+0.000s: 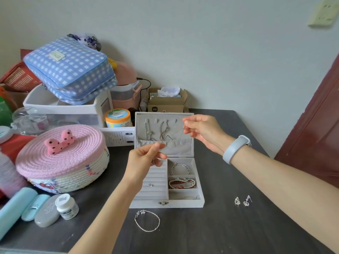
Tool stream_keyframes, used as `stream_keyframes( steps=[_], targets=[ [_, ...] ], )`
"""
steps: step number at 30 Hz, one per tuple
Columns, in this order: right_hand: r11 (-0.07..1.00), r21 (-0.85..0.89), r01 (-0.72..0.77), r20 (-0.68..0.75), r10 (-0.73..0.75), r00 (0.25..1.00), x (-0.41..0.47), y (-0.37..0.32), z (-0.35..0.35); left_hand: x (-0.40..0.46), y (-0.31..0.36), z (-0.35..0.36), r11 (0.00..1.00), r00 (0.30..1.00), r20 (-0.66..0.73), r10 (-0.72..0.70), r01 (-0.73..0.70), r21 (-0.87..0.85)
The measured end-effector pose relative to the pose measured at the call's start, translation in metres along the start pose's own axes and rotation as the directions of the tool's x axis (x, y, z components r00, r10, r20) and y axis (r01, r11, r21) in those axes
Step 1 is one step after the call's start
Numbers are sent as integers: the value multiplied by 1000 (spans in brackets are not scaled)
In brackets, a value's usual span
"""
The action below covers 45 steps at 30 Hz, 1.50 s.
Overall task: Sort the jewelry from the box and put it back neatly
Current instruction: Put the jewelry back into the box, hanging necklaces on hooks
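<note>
Two hands are up over the open jewelry box (166, 204): my left hand (145, 158) and right hand (201, 132) each pinch an end of a thin chain (176, 133), stretched in front of the lid. I'd keep it taut, hook it on a free lid peg, then tuck the slack into the pocket (165, 146). One bracelet (147, 220) and the earrings (242, 201) lie on the desk (211, 231).

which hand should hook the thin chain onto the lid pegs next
Probably the right hand: it pinches the thin chain level with the lid pegs, while the left hand holds the lower end.
</note>
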State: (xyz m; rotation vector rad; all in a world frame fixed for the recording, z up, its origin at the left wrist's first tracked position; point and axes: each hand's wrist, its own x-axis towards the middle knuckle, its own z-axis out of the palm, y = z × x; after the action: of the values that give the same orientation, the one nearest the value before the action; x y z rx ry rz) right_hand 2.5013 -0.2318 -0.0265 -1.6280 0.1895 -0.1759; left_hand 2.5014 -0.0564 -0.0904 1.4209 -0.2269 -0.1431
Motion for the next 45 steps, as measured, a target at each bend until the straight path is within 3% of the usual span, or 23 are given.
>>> stream_keyframes(
  steps=[5,8,10,13,16,19,24,32,36,39,42,45],
  targets=[
    [999,12,-39,-66,39,997,-4,8,-6,4,1,-2,996,999,20,-26,24,89],
    [995,18,-96,-71,97,993,-12,23,-7,7,3,-2,963,999,-12,34,-29,267],
    [980,-121,-155,-20,153,988,-19,39,-8,8,8,-3,879,991,21,132,-127,459],
    [946,-277,-170,73,197,978,-27,58,-8,11,21,0,709,964,176,198,-265,653],
    [976,-185,-114,178,147,973,-33,64,-5,15,33,5,565,930,303,207,-366,739],
    [989,-113,-90,328,122,937,-40,67,0,18,40,9,526,911,350,220,-413,743],
    [992,-23,-126,471,122,873,-47,69,5,16,43,11,569,904,370,212,-422,705],
    [959,238,-154,372,57,926,-42,72,-8,22,41,-1,735,959,243,145,-268,623],
    [950,267,-161,304,75,950,-30,67,-20,32,31,-15,861,988,149,34,-104,497],
    [960,242,-139,303,61,951,-12,46,-21,37,19,-23,872,990,139,-10,-59,486],
    [958,257,-124,286,47,957,12,15,-12,44,7,-24,899,991,133,-8,-51,436],
    [978,191,-78,298,18,954,38,-15,4,59,-1,-27,908,996,35,81,-89,410]
  ],
)
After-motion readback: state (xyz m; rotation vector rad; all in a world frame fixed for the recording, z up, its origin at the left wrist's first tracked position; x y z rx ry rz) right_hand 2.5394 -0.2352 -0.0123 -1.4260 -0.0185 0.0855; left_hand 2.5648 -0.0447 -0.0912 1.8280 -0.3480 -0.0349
